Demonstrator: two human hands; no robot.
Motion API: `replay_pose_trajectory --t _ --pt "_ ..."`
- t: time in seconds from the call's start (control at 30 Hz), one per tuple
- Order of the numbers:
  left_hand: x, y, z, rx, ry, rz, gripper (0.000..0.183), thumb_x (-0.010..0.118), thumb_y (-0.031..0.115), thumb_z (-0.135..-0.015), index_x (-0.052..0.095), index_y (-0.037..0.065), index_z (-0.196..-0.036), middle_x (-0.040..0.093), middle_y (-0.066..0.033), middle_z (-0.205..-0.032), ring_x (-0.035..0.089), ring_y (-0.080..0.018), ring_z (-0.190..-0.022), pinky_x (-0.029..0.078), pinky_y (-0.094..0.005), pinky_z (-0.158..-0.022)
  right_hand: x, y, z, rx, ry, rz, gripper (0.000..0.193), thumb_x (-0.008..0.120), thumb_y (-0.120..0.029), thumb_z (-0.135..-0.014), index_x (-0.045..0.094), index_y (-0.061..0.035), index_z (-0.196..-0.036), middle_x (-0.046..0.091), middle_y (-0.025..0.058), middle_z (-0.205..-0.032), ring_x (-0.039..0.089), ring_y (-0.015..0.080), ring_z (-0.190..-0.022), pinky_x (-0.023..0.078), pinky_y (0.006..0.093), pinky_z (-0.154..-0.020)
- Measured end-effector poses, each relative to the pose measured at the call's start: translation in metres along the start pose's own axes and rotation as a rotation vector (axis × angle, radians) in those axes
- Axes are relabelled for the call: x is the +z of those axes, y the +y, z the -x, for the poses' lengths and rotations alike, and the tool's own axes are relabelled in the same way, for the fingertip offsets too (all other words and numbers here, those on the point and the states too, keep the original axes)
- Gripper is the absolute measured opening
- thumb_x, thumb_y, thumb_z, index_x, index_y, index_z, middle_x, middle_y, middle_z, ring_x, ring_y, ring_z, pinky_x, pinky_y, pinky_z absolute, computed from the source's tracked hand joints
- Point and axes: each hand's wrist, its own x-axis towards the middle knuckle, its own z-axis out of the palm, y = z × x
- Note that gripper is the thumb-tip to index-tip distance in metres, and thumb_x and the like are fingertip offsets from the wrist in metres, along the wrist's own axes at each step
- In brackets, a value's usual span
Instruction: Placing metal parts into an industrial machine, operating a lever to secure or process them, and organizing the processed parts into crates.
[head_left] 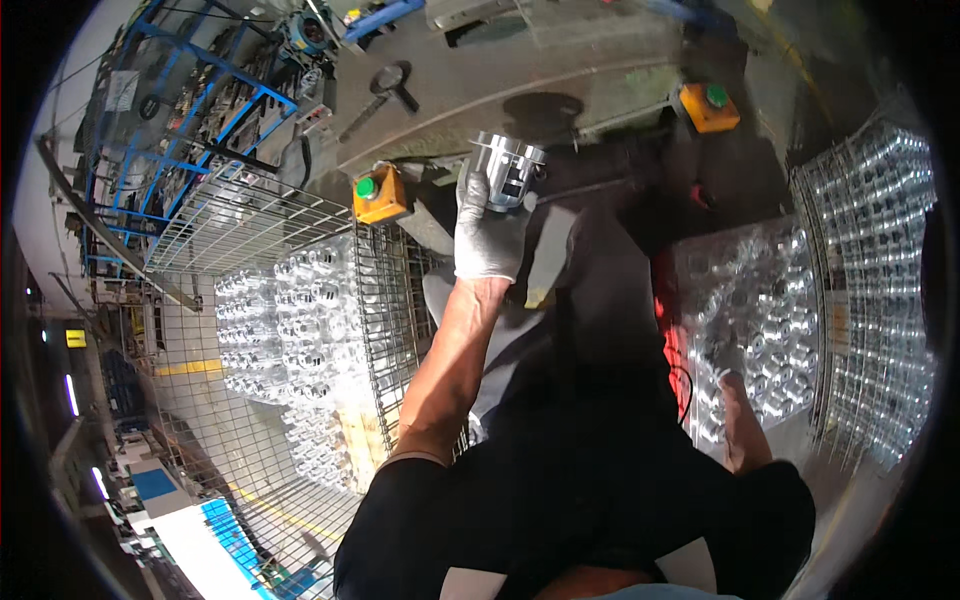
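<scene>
The gloved left hand [487, 232] grips one shiny metal part [508, 170], lifted near the machine [560, 80]. The right hand [728, 365] reaches among parts in the right-hand bin [760, 320]; its grip cannot be told. Both bins look well stocked, so much seems left.

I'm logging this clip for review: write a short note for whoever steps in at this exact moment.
Left hand, gloved, holds one shiny metal part raised toward the grey machine bed.
Right hand reaches down among the metal parts in the right-hand bin; its grip cannot be made out.
More parts fill the wire basket on the left.
Done: one part picked up. Left: it is not yet set down anywhere.
</scene>
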Motion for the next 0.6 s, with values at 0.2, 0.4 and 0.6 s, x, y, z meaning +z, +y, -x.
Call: replay_pose_trajectory --t 0.2,0.4,0.6 --pt "0.028 0.062 -0.067 0.175 -0.043 -0.131 0.040 0.059 0.030 -0.084 0.048 0.015 -0.120 0.053 -0.0028 -0.116 0.050 -0.0193 -0.103 0.040 -0.0410 -0.088 -0.145 -0.262 0.032 0.016 0.184 -0.149 0.071 0.070 -0.032 -0.071 0.041 0.0028 -0.126 0.050 0.0233 -0.122 0.047 0.0343 -0.116 0.037 0.0371 -0.097" --pt "0.052 0.071 -0.199 0.113 0.259 -0.170 0.041 0.069 0.029 -0.078 0.051 0.017 -0.113 0.057 -0.0022 -0.100 0.054 -0.0174 -0.083 0.048 -0.0372 -0.067 -0.202 -0.423 0.013 -0.573 0.309 -0.145 0.051 0.064 -0.025 -0.078 0.049 -0.0007 -0.119 0.057 0.0187 -0.112 0.053 0.0315 -0.108 0.043 0.0373 -0.090" --pt "0.029 0.078 -0.276 0.074 0.245 -0.183 0.055 0.074 0.040 -0.071 0.053 0.009 -0.111 0.058 -0.0062 -0.103 0.057 -0.0202 -0.082 0.052 -0.0362 -0.065 -0.254 -0.535 0.011 -0.736 0.345 -0.351 0.049 0.064 -0.024 -0.079 0.049 -0.0012 -0.120 0.056 0.0175 -0.113 0.053 0.0300 -0.107 0.041 0.0362 -0.093"
